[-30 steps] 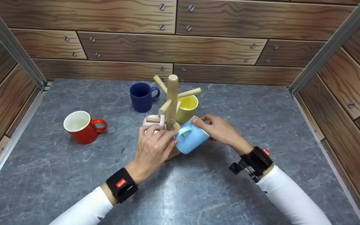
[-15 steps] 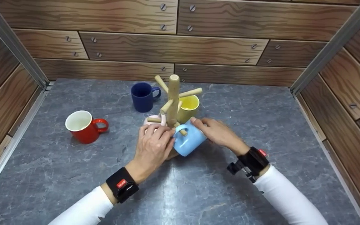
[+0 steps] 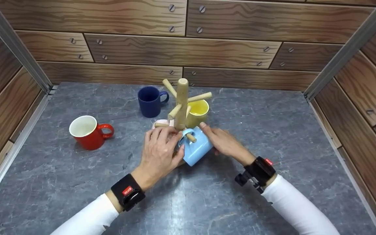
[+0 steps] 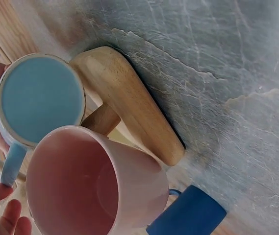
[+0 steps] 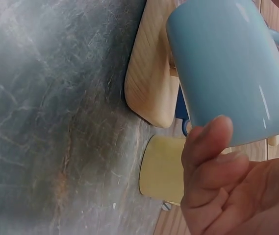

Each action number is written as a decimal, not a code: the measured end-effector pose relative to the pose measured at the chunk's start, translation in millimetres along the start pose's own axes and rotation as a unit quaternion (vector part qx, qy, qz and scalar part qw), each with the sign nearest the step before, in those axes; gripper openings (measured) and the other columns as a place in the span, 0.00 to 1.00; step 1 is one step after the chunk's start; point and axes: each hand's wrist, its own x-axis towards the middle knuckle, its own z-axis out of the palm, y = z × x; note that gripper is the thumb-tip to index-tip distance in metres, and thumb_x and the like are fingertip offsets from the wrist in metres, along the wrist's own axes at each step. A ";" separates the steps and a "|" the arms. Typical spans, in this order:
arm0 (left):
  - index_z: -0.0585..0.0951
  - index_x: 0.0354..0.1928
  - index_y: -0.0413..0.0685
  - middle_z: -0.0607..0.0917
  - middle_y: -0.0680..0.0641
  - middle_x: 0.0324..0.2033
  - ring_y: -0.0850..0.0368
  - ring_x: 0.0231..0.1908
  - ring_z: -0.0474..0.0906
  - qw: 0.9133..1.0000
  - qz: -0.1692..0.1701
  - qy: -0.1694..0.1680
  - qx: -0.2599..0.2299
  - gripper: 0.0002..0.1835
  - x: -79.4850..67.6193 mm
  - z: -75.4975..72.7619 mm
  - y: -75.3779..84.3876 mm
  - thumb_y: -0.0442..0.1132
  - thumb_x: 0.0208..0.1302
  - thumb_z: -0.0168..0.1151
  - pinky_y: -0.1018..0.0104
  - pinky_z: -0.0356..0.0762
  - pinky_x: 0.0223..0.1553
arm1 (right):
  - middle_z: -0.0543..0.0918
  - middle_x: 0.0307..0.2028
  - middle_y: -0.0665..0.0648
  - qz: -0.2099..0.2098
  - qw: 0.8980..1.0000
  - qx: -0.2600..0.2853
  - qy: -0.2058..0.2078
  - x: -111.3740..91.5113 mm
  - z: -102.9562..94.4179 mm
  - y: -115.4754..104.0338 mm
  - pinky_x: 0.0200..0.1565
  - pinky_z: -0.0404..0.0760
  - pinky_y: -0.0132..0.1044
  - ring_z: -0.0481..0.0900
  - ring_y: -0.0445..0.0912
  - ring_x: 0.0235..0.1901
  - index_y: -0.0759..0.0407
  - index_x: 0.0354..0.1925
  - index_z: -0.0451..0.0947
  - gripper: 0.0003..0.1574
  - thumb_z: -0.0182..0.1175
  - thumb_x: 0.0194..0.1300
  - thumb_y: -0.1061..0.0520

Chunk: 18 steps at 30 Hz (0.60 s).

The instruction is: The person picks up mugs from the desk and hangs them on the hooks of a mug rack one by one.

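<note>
A light blue mug (image 3: 198, 148) is tilted at the lower front of a wooden mug tree (image 3: 182, 104), one peg poking through its handle loop. My right hand (image 3: 225, 142) grips this mug at the mouth end, thumb on top and fingers (image 5: 210, 139) against its side. With the fingertips of my left hand (image 3: 158, 151) I hold the mug's handle (image 4: 12, 164). A pink mug (image 4: 141, 176) hangs beside it, its handle around another peg; in the head view my left hand hides most of it.
A red mug (image 3: 88, 133) with a white inside stands at left. Behind the tree are a dark blue mug (image 3: 149, 102) and a yellow mug (image 3: 197, 114), partly covered by the post. Upper pegs (image 3: 200, 97) stick outward. Wood-patterned walls (image 3: 135, 49) enclose the grey table (image 3: 273, 130).
The light blue mug has moved slightly down and left, and its handle now surrounds the peg. My right hand moved along with it. My left hand stays nearly in place.
</note>
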 end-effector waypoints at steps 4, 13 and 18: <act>0.89 0.48 0.45 0.83 0.45 0.48 0.44 0.50 0.78 1.000 -0.006 -0.005 -0.006 0.17 -0.2 0.8 -0.8 0.47 0.62 0.69 0.47 0.72 0.49 | 0.84 0.32 0.68 0.008 1.000 0.004 -0.011 -0.1 -0.5 0.7 0.21 0.75 0.38 0.85 0.63 0.25 0.54 0.44 0.82 0.54 0.30 0.69 0.14; 0.86 0.53 0.45 0.80 0.40 0.52 0.41 0.51 0.77 0.999 -0.020 0.011 -0.046 0.20 -0.3 -3.5 -7.4 0.47 0.61 0.68 0.45 0.73 0.51 | 0.85 0.37 0.63 -0.008 1.000 0.000 0.013 -5.4 -22.8 -5.2 0.30 0.85 0.48 0.85 0.55 0.26 0.53 0.74 0.67 0.57 0.33 0.71 0.16; 0.81 0.52 0.42 0.80 0.37 0.52 0.40 0.49 0.77 0.997 -0.027 0.033 -0.070 0.22 10.4 -10.8 -15.9 0.47 0.61 0.68 0.47 0.76 0.48 | 0.83 0.50 0.63 -0.037 0.996 0.020 0.075 -10.0 -41.6 -9.2 0.37 0.83 0.49 0.85 0.55 0.36 0.56 0.78 0.59 0.54 0.36 0.74 0.20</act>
